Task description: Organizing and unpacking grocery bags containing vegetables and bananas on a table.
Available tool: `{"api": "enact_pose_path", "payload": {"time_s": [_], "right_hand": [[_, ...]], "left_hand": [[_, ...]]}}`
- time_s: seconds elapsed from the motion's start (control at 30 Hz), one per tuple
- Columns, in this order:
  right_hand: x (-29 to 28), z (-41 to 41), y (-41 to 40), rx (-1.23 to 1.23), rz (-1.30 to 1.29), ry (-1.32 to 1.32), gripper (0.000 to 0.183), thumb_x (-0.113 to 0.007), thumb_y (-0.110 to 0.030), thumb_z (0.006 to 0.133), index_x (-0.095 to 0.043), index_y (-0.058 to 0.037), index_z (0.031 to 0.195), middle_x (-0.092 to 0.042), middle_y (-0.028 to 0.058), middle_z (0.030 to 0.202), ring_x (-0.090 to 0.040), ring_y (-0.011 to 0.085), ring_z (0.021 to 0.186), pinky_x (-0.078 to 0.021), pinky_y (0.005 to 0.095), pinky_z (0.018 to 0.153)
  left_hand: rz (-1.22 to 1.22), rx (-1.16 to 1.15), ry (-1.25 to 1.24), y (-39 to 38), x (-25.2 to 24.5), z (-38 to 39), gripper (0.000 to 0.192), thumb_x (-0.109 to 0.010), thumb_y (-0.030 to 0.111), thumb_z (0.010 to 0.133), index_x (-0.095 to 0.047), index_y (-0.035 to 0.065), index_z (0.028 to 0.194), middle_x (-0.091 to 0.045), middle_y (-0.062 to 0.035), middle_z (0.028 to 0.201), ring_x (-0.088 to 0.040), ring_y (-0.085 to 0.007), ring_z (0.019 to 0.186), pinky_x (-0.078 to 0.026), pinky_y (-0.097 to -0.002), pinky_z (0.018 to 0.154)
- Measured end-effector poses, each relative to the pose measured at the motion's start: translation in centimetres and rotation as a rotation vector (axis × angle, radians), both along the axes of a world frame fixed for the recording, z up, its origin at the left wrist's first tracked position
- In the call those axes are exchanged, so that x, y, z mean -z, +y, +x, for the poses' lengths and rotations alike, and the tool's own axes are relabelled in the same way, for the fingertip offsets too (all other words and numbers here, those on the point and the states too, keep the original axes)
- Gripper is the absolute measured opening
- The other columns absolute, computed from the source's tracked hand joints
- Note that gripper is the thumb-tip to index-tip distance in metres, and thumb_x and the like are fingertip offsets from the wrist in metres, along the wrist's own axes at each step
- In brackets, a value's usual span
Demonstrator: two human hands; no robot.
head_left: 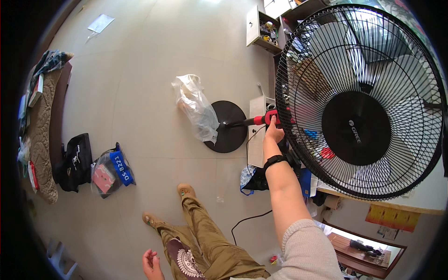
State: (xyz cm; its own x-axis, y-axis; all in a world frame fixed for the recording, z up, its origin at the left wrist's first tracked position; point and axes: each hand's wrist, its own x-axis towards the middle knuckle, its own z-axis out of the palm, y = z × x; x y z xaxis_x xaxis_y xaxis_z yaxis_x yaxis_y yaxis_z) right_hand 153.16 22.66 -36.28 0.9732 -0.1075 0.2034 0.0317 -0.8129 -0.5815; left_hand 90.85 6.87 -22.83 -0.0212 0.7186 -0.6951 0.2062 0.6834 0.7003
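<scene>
A black pedestal fan with a wire grille [355, 127] fills the right of the view. My right hand [274, 131] is at the red and black control section [271, 117] below the grille, fingers around it, thumb laid along it. The fan's round black base [227, 140] stands on the tiled floor, and a clear plastic bag [196, 106] lies partly over it. My left hand [152, 264] hangs low beside my trousers at the bottom, with fingers loosely curled and apart, holding nothing.
An open drawer [252, 28] with small items is at the top. Another drawer [257, 140] juts out beside the fan pole. A black cable [250, 216] runs across the floor. At left are a black bag [75, 162], a clear bag [120, 168] and a quilted seat [43, 133].
</scene>
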Motion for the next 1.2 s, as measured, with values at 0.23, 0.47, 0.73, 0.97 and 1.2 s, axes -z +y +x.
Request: {"api": "enact_pose_path", "payload": {"time_s": [0.23, 0.47, 0.73, 0.97, 1.2], "right_hand": [[-3.2, -4.7, 2.1, -0.005, -0.075, 0.144, 0.062, -0.065, -0.053, 0.070, -0.064, 0.0067, 0.087, -0.063, 0.0231, 0.091, -0.060, 0.0348, 0.087, -0.0452, 0.0399, 0.080], [2.4, -3.0, -1.0, -0.268, 0.248, 0.062, 0.052, -0.067, -0.043, 0.073, -0.057, 0.0038, 0.091, -0.063, 0.0174, 0.086, -0.059, 0.0314, 0.076, -0.0465, 0.0393, 0.072], [5.9, -33.4, -9.7, -1.118, -0.168, 1.136, 0.032, -0.064, -0.020, 0.078, -0.051, -0.0017, 0.100, -0.057, 0.0048, 0.079, -0.055, 0.0131, 0.063, -0.0459, 0.0271, 0.061], [-7.2, -56.1, -11.4, -2.173, -0.600, 1.276, 0.035, -0.058, -0.025, 0.085, -0.054, -0.0001, 0.109, -0.060, 0.0064, 0.088, -0.057, 0.0126, 0.075, -0.0461, 0.0269, 0.069], [-6.0, -54.0, -6.4, -1.487, -0.465, 1.299, 0.028, -0.056, -0.025, 0.086, -0.056, -0.0050, 0.105, -0.061, 0.0045, 0.086, -0.059, 0.0133, 0.073, -0.0457, 0.0241, 0.061]], "left_hand": [[-0.019, -0.025, 0.093, 1.3, -2.5, 1.2, 0.032, -0.051, 0.007, 0.084, -0.047, 0.0004, 0.116, -0.055, -0.0095, 0.102, -0.052, -0.0148, 0.095, -0.041, -0.0272, 0.083], [-0.011, -0.055, 0.114, 3.0, -4.9, 2.3, 0.033, -0.055, 0.009, 0.083, -0.049, 0.0005, 0.114, -0.058, -0.0086, 0.101, -0.055, -0.0139, 0.090, -0.044, -0.0278, 0.082], [0.120, -0.245, 0.132, 0.5, -9.6, -1.3, 0.032, -0.056, 0.011, 0.083, -0.050, 0.0023, 0.113, -0.058, -0.0075, 0.100, -0.056, -0.0136, 0.085, -0.045, -0.0273, 0.079], [0.142, -0.528, 0.274, -7.2, -13.4, -11.1, 0.028, -0.057, 0.013, 0.082, -0.052, 0.0045, 0.109, -0.053, -0.0056, 0.103, -0.055, -0.0128, 0.080, -0.045, -0.0273, 0.075], [0.265, -0.716, 0.308, -13.0, -15.3, -23.5, 0.029, -0.054, 0.012, 0.084, -0.050, 0.0046, 0.112, -0.053, -0.0037, 0.104, -0.052, -0.0107, 0.077, -0.044, -0.0271, 0.074]]}}
